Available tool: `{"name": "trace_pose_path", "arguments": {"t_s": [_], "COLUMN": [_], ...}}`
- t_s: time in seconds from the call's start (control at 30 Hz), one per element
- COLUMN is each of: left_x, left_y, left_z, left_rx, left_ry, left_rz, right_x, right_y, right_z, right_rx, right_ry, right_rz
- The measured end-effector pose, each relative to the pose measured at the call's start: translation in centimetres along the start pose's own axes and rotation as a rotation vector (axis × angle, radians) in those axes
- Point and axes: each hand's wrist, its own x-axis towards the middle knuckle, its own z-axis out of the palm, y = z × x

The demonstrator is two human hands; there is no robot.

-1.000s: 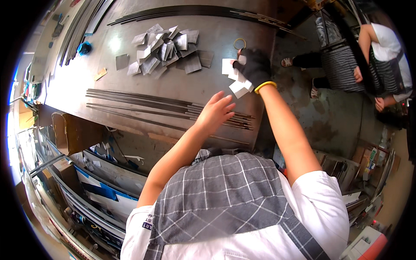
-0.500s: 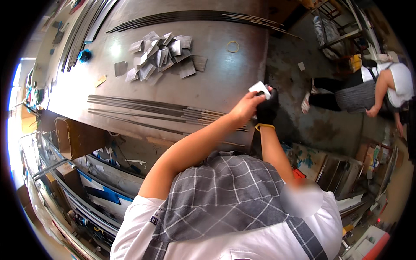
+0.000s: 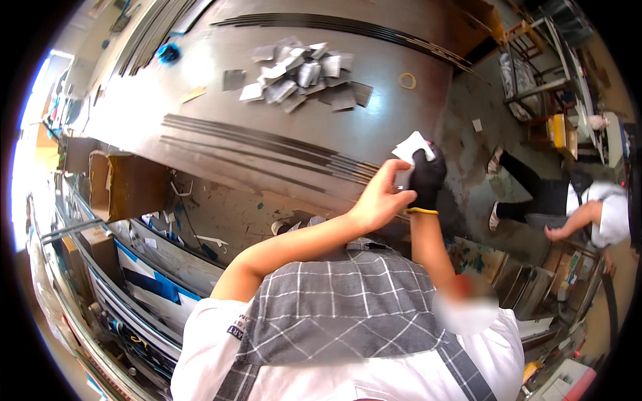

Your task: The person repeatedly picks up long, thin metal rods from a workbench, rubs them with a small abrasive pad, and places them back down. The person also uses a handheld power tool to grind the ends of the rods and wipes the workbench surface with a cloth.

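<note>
Your right hand (image 3: 428, 175), in a black glove with a yellow band (image 3: 422, 211) at the wrist, pinches a few thin white cards (image 3: 412, 147), their corners fanned out past the fingers. The cards are held up in front of you, near the right edge of the metal table (image 3: 381, 120). Your left hand (image 3: 380, 199) is bare and just beside the right, its thumb standing apart from the fingers; whether its fingertips touch the cards, you cannot tell from this view.

On the table ahead of you lies a loose heap of small grey rectangular plates (image 3: 304, 75), with 1 plate (image 3: 234, 80) apart to its left. To the right of the heap is a yellow ring (image 3: 407, 81). A bundle of thin dark rods (image 3: 261, 139) lies along the near side, and another rod bundle (image 3: 348, 27) along the far side. Toward the left are a blue roll (image 3: 168, 53) and a tan scrap (image 3: 192, 95).

An open cardboard box (image 3: 137, 186) is below the table's left end. Another person (image 3: 588, 215) is off to your right.
</note>
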Motion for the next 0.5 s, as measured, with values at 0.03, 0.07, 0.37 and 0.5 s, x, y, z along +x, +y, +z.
{"name": "trace_pose_path", "arguments": {"t_s": [0.03,0.07,0.37,0.5], "left_x": [-2.1,-4.0,-25.7,-33.9], "left_y": [0.1,-0.6,-1.3,-0.5], "left_z": [-1.9,-3.7,-22.9,-29.0], "left_rx": [-0.041,-0.211,-0.558,-0.929], "left_ry": [0.092,0.128,0.65,0.527], "left_rz": [0.057,0.125,0.318,0.502], "right_x": [-1.1,-2.9,-21.9,-33.8], "right_y": [0.2,-0.1,1.2,2.6], "right_z": [2.9,5.6,31.3,38.8], "right_rx": [-0.038,-0.038,0.227,-0.187], "right_ry": [-0.033,-0.05,-0.668,-0.859], "right_rz": [0.029,0.078,0.31,-0.513]}}
